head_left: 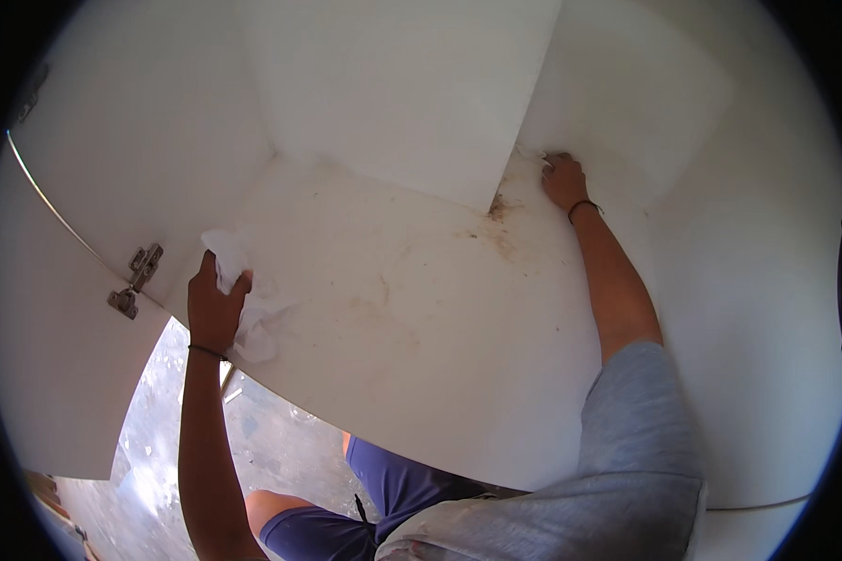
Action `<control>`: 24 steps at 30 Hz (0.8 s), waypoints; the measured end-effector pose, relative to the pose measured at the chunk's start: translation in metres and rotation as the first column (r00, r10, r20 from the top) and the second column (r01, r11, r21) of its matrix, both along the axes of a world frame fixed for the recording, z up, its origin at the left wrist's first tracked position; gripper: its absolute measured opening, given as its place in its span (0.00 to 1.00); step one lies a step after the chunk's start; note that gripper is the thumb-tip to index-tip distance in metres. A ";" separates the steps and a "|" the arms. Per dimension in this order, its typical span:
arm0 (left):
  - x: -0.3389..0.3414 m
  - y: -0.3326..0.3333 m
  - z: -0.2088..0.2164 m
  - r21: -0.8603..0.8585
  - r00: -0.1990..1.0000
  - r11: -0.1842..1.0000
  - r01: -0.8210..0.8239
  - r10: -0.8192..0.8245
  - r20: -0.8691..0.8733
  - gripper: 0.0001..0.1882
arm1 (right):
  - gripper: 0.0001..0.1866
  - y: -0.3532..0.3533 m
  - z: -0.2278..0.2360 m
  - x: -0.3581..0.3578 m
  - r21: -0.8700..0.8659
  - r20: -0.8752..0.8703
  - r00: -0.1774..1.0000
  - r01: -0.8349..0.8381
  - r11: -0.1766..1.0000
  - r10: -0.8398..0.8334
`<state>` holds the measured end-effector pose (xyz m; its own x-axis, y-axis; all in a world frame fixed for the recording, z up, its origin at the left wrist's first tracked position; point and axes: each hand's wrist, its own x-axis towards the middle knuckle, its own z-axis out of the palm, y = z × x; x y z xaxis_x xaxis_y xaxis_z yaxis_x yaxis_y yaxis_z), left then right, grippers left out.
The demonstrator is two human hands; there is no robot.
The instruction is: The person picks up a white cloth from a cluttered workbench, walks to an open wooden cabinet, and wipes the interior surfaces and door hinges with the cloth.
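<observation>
My left hand (215, 313) grips a crumpled white tissue (256, 335) near the front left edge of a white cabinet floor (346, 309). Part of the tissue sticks up past the fingertips, and the rest hangs down onto the floor panel. My right arm reaches deep inside, and my right hand (565, 182) has its fingers curled down by the back wall. A small white scrap, seemingly tissue (530, 151), pokes out by those fingertips; most of it is hidden. Brown dirt (501, 210) streaks the panel beside the divider's lower corner.
A white divider panel (412, 103) stands upright in the middle. On the left, an open door (56, 374) hangs on a metal hinge (138, 279). A white side wall (748, 309) rises on the right. Grey ground (281, 439) shows below the front edge.
</observation>
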<state>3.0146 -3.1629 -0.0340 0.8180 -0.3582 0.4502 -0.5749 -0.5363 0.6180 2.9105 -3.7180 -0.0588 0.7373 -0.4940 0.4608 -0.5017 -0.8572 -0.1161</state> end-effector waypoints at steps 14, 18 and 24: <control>0.001 0.009 -0.005 0.043 0.994 0.997 -0.062 0.057 0.096 0.22 | 0.24 0.052 0.071 0.005 0.551 -0.364 0.744 -0.313 0.774 0.560; 0.005 0.001 -0.005 0.029 0.998 0.999 -0.021 0.019 0.063 0.23 | 0.23 0.009 0.030 0.005 0.253 -0.005 0.940 -0.328 0.910 0.341; 0.004 0.005 -0.006 0.042 0.994 0.999 -0.035 0.030 0.105 0.23 | 0.22 0.038 0.001 0.029 0.154 -0.114 0.930 -0.332 0.931 0.351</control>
